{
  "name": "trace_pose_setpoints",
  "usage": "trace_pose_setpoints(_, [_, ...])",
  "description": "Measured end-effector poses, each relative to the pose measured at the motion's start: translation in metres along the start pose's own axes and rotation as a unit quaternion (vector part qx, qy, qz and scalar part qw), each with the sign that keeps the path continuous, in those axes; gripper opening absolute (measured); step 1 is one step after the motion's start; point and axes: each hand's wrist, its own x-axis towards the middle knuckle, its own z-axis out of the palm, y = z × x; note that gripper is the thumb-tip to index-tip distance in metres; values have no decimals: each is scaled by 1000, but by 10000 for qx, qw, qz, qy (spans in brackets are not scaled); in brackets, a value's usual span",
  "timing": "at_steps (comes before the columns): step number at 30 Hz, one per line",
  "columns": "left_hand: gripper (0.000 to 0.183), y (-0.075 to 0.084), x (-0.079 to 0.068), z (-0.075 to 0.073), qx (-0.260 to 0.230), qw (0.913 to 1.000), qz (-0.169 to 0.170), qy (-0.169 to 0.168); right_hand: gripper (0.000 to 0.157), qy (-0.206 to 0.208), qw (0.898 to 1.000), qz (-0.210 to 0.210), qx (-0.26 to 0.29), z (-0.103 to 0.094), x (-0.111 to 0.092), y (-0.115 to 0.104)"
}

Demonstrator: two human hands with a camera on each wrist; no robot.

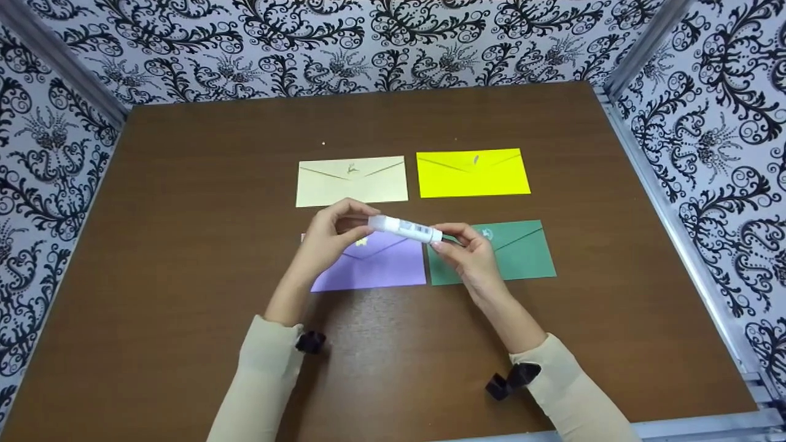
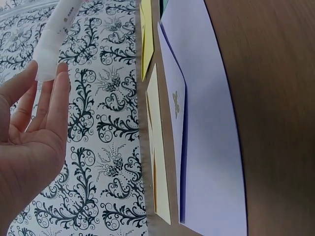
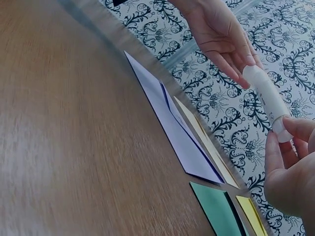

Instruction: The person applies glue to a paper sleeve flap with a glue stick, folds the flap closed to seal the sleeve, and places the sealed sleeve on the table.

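A white glue stick (image 1: 405,229) with a pale translucent cap is held up above the envelopes, slightly tilted. My left hand (image 1: 328,236) pinches the cap end between thumb and fingertips, seen also in the left wrist view. At the other end, the thumb and fingers of my right hand (image 1: 473,258) pinch the base. Beneath the hands lie a purple envelope (image 1: 374,270), partly covered by the left hand, and a green envelope (image 1: 522,252), partly covered by the right. The purple one's flap stands slightly raised in the left wrist view (image 2: 172,98).
Farther back on the brown table (image 1: 202,245) lie a cream envelope (image 1: 353,187) and a yellow envelope (image 1: 473,178), side by side. Panels with black scroll patterns (image 1: 344,55) stand around the table's back and sides. A metal rail (image 1: 675,245) runs along the right edge.
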Motion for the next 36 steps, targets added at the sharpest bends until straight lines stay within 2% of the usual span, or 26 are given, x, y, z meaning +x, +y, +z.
trace_pose_setpoints(8, [22, 0, -1, 7, 183, 9997, 97, 129, 36, -108, 9997, -37, -203, -4, 0, 1])
trace_pose_setpoints(21, [23, 2, -2, 13, 107, 9994, 247, 228, 35, -15, 9995, -295, -105, -3, -3, -2])
trace_pose_setpoints(27, [23, 5, -1, 13, 134, 9990, 304, 289, 30, 35, 9984, -444, -335, -4, -3, -4])
trace_pose_setpoints(36, [23, 3, 0, 16, 71, 9992, 274, 298, 30, 134, 9961, -644, -583, -4, -5, -6])
